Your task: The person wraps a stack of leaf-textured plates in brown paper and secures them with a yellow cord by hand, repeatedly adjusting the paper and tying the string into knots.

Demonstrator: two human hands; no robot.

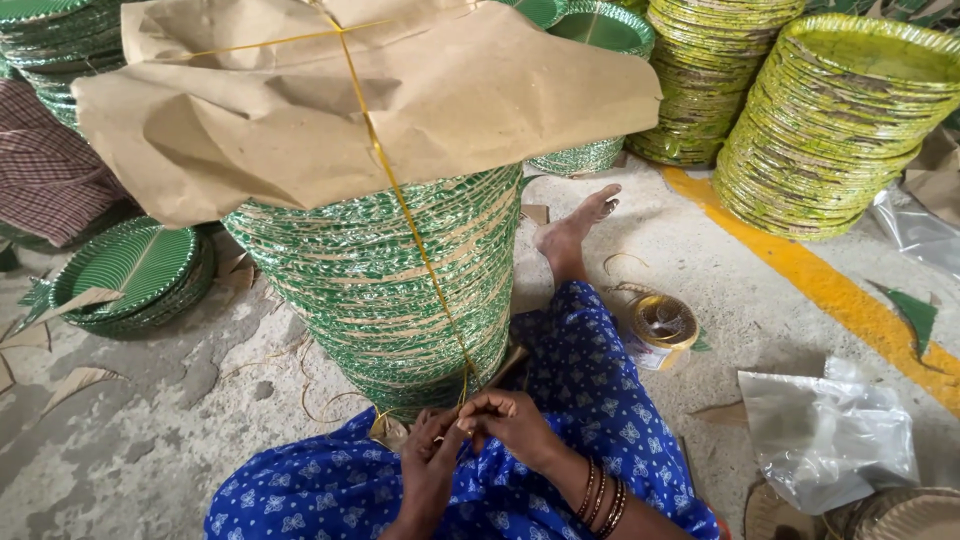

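Concrete floor (150,440), grey & rough, w/ a yellow painted stripe (830,290) running far-centre to near-right. Biggest thing on it: tall stack of green plates (390,290), centre, capped w/ a crumpled sheet of brown paper (300,100) that overhangs both sides. Thin yellow string (420,250) crosses on top of the paper & runs down the stack's near face to the hands.

Far right: two leaning stacks of yellow-green plates (830,130), touching each other. Far centre, behind the paper, more green plates (600,30). Left: low stack of green plates (130,270), checked cloth (40,170) beyond it, brown paper scraps near it.

Person sits on the floor in blue printed cloth (590,390), one leg stretched out right of the stack, bare foot (580,225) pointing far. Near right: crinkled clear plastic bag (830,440); brown plates (910,515) at the corner edge. Spool of yellow string (660,325) just right of the leg.

Hands meet at the stack's near base. Right hand (515,420), bangles (600,495) on wrist, fingers pinched narrow on the string. Left hand (430,465) touching it, fingers curled shut at the string end; exact grip partly hidden.
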